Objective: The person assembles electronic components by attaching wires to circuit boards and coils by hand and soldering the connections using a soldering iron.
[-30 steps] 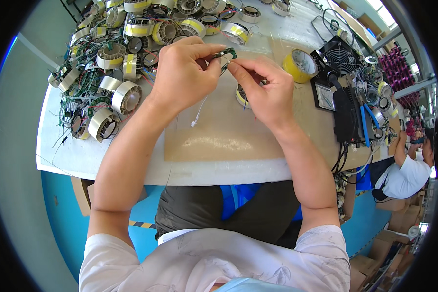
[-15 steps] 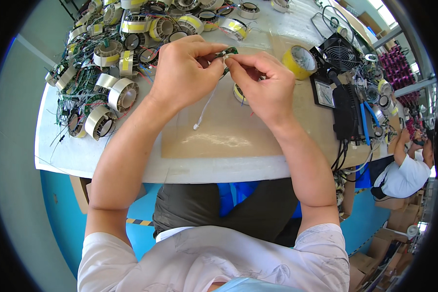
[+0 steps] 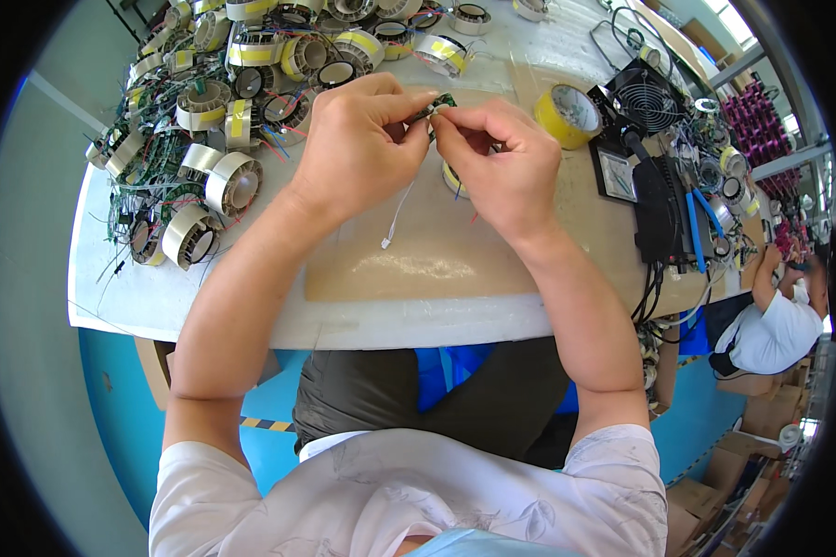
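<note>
Both my hands meet above the brown mat (image 3: pixel 381 283). Between thumb and fingers, my left hand (image 3: pixel 358 144) grips a small green circuit board (image 3: pixel 447 100), most of it covered by fingers. My right hand (image 3: pixel 509 162) is closed in a pinch against the board's near edge; a bit of white shows at its fingertips, too small to make out. A thin white cable hangs below the hands, with a small white plug (image 3: pixel 385 243) at its end. Partly hidden behind my right hand, a ring-shaped coil part with yellow tape (image 3: pixel 454 179) rests on the mat.
Many taped ring-shaped coils (image 3: pixel 234 183) with loose wires are heaped at the left. To the right are a yellow tape roll (image 3: pixel 568 117), a black fan (image 3: pixel 647 100), a black box (image 3: pixel 659 218) and blue-handled pliers (image 3: pixel 696 232). Another person (image 3: pixel 773 334) sits far right.
The white plug on the hanging cable has swung slightly right. My hands stay together at the board, with only a small shift of the fingers.
</note>
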Demonstrator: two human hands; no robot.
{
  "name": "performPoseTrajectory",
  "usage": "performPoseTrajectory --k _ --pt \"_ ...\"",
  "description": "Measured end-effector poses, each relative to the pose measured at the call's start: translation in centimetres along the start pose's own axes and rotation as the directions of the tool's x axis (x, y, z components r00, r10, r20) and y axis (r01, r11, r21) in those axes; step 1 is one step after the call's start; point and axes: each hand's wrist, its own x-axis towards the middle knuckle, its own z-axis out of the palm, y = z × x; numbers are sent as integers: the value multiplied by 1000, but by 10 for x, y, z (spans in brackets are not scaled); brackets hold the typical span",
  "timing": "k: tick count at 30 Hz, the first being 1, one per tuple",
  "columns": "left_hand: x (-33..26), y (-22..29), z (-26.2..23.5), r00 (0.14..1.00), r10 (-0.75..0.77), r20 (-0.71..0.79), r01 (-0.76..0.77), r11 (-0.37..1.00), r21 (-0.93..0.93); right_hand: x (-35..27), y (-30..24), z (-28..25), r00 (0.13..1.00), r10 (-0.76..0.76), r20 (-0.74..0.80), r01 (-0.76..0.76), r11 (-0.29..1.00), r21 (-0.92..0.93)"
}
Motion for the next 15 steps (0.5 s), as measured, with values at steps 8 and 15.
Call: performPoseTrajectory --k 8,15 --pt "-3 -4 2 997 -74 10 75 995 -60 -1 -2 3 1000 13 0 -13 999 42" --pt "-2 -2 2 995 -77 59 81 995 -60 -2 -3 6 997 71 -37 -70 996 48"
